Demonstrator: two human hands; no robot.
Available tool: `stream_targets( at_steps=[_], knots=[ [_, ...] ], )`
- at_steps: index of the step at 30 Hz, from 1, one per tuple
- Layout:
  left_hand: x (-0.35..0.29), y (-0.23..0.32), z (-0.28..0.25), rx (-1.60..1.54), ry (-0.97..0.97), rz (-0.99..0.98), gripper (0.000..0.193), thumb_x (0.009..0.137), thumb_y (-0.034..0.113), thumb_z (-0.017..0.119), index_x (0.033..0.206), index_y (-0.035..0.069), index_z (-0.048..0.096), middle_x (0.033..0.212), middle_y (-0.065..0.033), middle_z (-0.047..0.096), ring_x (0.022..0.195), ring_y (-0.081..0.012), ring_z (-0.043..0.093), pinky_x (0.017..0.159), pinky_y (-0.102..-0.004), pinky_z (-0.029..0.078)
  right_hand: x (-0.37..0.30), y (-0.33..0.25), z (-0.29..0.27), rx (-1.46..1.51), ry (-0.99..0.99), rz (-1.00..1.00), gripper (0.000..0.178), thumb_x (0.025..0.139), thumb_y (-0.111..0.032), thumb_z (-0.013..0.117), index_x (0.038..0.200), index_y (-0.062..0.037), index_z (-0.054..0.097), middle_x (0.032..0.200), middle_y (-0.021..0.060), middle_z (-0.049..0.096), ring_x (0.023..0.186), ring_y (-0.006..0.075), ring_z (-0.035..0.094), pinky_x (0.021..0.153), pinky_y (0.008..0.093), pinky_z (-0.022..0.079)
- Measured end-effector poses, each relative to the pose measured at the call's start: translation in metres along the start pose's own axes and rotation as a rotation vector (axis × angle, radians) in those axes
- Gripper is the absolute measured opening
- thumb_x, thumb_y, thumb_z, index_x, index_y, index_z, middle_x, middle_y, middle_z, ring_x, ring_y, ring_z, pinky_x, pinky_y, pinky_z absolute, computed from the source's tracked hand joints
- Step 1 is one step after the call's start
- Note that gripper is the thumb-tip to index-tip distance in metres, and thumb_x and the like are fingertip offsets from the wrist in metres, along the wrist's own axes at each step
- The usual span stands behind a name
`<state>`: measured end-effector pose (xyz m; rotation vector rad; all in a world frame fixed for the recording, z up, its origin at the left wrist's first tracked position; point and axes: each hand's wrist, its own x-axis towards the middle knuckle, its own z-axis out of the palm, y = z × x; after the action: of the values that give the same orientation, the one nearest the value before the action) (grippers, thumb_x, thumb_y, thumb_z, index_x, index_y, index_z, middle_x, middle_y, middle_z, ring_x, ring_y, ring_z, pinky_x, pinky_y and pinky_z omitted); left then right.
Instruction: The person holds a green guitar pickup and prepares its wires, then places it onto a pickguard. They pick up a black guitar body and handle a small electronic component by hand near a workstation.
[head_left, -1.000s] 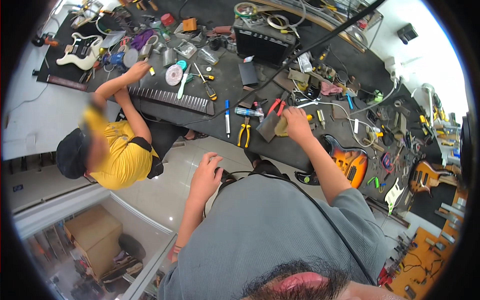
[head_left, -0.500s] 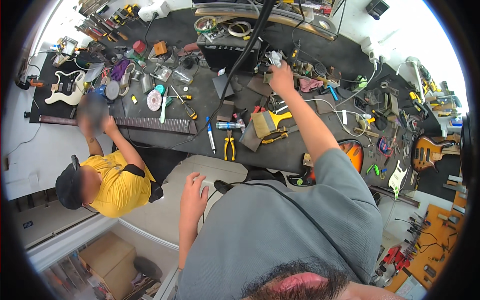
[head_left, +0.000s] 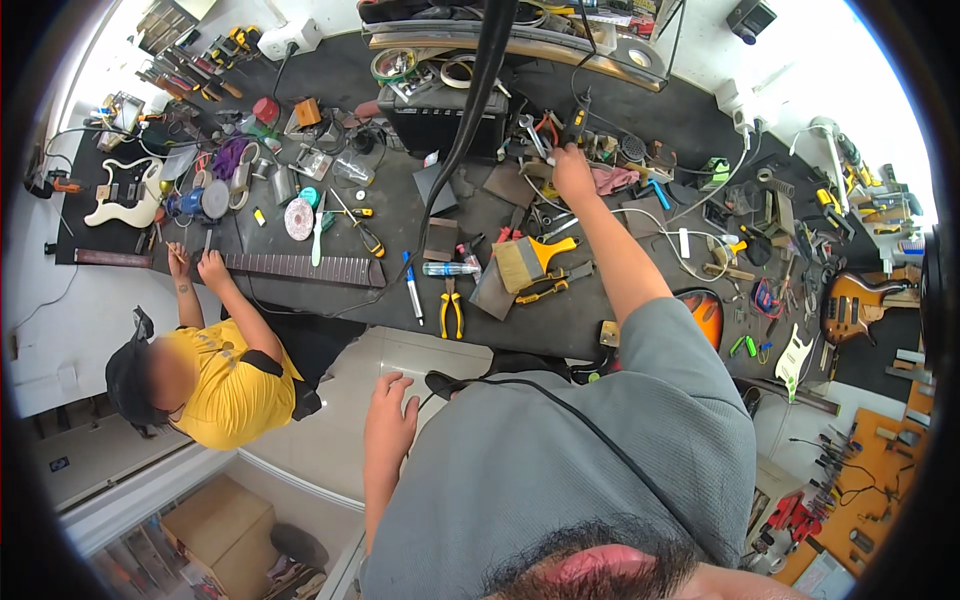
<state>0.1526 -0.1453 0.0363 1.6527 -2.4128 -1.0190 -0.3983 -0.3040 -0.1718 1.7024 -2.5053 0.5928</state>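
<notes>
At the back of the bench, my right hand point(head_left: 573, 177) reaches into a crowded patch of tools, back upward and fingers curled down together. A shiny wrench point(head_left: 531, 130) lies with its lower end at my fingertips; whether I grip it or something hidden under the hand does not show. Red-handled pliers point(head_left: 547, 128) and a black and yellow rotary tool point(head_left: 576, 122) are just beyond. Under my forearm's left side lie a wide yellow-handled brush point(head_left: 522, 266) and a dark block. My left hand point(head_left: 390, 415) hangs before the bench edge, fingers apart, holding nothing.
On the left, a person in yellow point(head_left: 232, 385) handles a thin piece over a long guitar neck point(head_left: 300, 267). Yellow-handled pliers point(head_left: 451, 308) and a blue marker point(head_left: 411, 288) lie near the front edge. A sunburst guitar body point(head_left: 702, 315) is beside my right arm. A black cable hangs across the view.
My right hand has drawn back slightly toward me, uncovering the wrench and red-handled pliers; a crumpled-looking silvery patch at its fingertips no longer shows. My left hand has hardly moved. The view has shifted slightly.
</notes>
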Motion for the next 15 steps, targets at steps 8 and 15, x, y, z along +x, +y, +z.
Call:
stream_targets(
  at_steps=[8,15],
  knots=[
    [0.019,0.003,0.008,-0.012,-0.065,0.059,0.032,0.098,0.011,0.072,0.129,0.003,0.068,0.143,-0.0135,0.062,0.128,-0.0385,0.063,0.106,-0.0461,0.053,-0.041,0.009,-0.029,0.216,0.026,-0.046,0.025,0.089,0.004,0.062,0.110,-0.0022,0.074,0.121,0.0232,0.067,0.111,0.0450,0.066,0.098,0.0517,0.055],
    [0.031,0.011,0.004,-0.006,-0.055,0.080,0.033,0.097,0.011,0.073,0.128,0.003,0.068,0.140,-0.0136,0.063,0.127,-0.0387,0.063,0.106,-0.0460,0.053,-0.053,0.002,-0.054,0.528,0.178,0.181,0.031,0.099,0.005,0.052,0.124,-0.0068,0.066,0.123,0.0206,0.065,0.111,0.0425,0.064,0.099,0.0475,0.051]
  ],
)
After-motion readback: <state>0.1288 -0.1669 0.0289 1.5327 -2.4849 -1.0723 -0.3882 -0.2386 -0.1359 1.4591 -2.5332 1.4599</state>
